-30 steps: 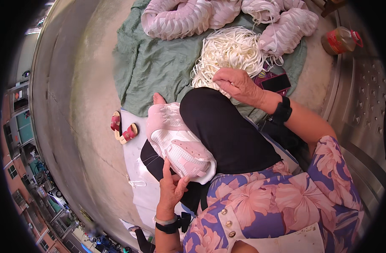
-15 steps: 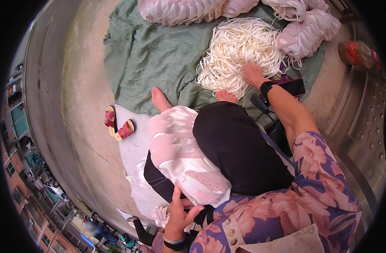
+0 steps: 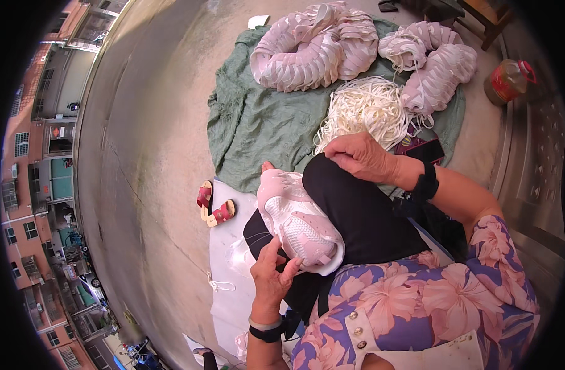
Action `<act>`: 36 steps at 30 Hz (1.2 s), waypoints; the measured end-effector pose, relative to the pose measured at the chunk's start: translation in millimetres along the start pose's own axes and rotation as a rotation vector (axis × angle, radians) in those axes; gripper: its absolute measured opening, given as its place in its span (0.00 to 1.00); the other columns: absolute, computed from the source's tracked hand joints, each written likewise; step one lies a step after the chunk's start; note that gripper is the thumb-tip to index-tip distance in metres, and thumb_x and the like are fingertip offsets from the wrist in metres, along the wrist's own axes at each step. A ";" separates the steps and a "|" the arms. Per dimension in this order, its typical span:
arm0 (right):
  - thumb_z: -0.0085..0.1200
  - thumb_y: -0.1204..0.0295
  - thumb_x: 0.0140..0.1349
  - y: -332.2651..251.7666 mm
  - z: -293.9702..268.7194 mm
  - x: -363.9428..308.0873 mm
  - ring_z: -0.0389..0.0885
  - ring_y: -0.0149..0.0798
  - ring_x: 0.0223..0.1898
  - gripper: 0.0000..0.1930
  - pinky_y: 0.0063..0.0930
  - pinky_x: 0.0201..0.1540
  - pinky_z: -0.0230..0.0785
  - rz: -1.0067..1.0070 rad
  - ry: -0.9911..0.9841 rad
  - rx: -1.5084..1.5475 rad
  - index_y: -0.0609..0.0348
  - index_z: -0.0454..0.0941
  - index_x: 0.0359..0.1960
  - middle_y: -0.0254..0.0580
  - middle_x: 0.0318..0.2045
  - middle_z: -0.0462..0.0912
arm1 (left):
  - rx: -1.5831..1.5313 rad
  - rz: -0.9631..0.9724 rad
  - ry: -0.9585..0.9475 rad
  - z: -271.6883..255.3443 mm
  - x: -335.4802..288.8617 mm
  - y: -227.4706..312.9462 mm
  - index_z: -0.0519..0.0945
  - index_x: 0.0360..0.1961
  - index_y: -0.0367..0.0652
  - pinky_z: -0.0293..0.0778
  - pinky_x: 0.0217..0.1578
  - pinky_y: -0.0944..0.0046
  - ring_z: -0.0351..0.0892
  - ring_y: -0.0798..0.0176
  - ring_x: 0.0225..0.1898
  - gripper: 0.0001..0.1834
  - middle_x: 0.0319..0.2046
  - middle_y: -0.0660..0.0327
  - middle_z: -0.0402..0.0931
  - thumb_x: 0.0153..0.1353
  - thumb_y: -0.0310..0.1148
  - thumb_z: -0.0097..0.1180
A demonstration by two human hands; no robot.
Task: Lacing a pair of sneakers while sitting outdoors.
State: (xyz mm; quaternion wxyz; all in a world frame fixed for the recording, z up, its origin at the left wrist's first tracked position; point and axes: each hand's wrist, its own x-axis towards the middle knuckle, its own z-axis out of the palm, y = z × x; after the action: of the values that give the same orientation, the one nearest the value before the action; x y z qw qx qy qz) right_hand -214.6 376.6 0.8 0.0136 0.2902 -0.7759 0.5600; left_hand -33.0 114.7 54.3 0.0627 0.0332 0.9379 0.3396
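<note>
A nested stack of pink-and-white shoe uppers (image 3: pixel 307 225) lies across my lap, its nearest end toward my body. At that end my left hand (image 3: pixel 271 274) holds the edge of the nearest shoe upper, thumb and fingers on its left side. My right hand (image 3: pixel 361 157) is raised over my right knee, its fingers curled together; whatever they pinch, if anything, is hidden. Just beyond it lies a loose heap of white shoelaces (image 3: pixel 362 114) on a green cloth (image 3: pixel 251 123).
Long curled stacks of pink uppers (image 3: pixel 295 55) lie at the cloth's far side, with another stack (image 3: pixel 440 74) to the right. A phone (image 3: pixel 425 152) is beside the laces. A red-capped bottle (image 3: pixel 506 83) stands at far right. Red sandals (image 3: pixel 219 213) sit at left.
My right hand has come back from the shoelace heap to above my knee, fingers curled. My left hand stays at the uppers. The view has shifted, showing more of the far stacks.
</note>
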 end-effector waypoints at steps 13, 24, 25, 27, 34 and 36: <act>0.53 0.80 0.49 -85.8 -16.1 -17.5 0.78 0.48 0.27 0.09 0.35 0.27 0.70 -0.361 -0.092 -0.123 0.59 0.76 0.34 0.45 0.24 0.76 | -0.691 -0.166 -0.231 -20.5 -9.0 35.5 0.78 0.35 0.36 0.62 0.21 0.78 0.64 0.80 0.21 0.07 0.20 0.72 0.69 0.61 0.29 0.54; 0.46 0.73 0.55 123.7 -114.3 -61.6 0.76 0.55 0.37 0.07 0.45 0.38 0.66 0.490 -0.001 -0.932 0.58 0.74 0.34 0.52 0.34 0.78 | -0.508 -0.198 0.057 -23.6 -3.4 -12.8 0.78 0.32 0.37 0.56 0.17 0.78 0.60 0.81 0.18 0.07 0.19 0.73 0.68 0.60 0.31 0.56; 0.46 0.73 0.54 112.3 -104.6 -59.0 0.76 0.55 0.38 0.08 0.46 0.39 0.66 0.544 0.023 -0.877 0.58 0.74 0.35 0.53 0.34 0.78 | -0.504 -0.197 0.063 -19.6 0.6 -10.6 0.78 0.32 0.37 0.57 0.17 0.78 0.60 0.81 0.18 0.07 0.19 0.73 0.69 0.59 0.31 0.56; 0.45 0.73 0.55 95.6 -68.8 -49.6 0.75 0.54 0.43 0.13 0.41 0.46 0.67 0.370 0.040 -0.718 0.58 0.75 0.41 0.54 0.38 0.78 | -0.523 -0.182 0.076 -17.9 5.5 4.6 0.78 0.31 0.35 0.61 0.20 0.76 0.64 0.78 0.20 0.06 0.19 0.70 0.70 0.58 0.28 0.56; 0.56 0.67 0.56 -80.6 50.2 -20.1 0.79 0.44 0.36 0.17 0.30 0.39 0.71 -0.055 -0.435 0.311 0.61 0.73 0.46 0.48 0.34 0.79 | -0.483 0.127 0.155 0.0 25.5 28.1 0.79 0.34 0.33 0.65 0.25 0.76 0.68 0.77 0.24 0.06 0.23 0.68 0.75 0.58 0.25 0.57; 0.55 0.70 0.57 -85.9 50.7 -21.6 0.79 0.41 0.28 0.11 0.28 0.33 0.69 -0.108 -0.426 0.227 0.63 0.76 0.39 0.46 0.26 0.78 | -0.468 0.162 0.196 0.6 26.2 27.4 0.79 0.34 0.33 0.66 0.25 0.76 0.68 0.77 0.24 0.06 0.23 0.68 0.75 0.58 0.25 0.57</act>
State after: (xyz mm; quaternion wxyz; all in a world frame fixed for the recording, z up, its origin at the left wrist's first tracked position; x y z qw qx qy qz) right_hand -141.3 324.0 48.4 -0.1531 0.4425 -0.6766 0.5683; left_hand -58.3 138.9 69.0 -0.0497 0.0598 0.8297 0.5528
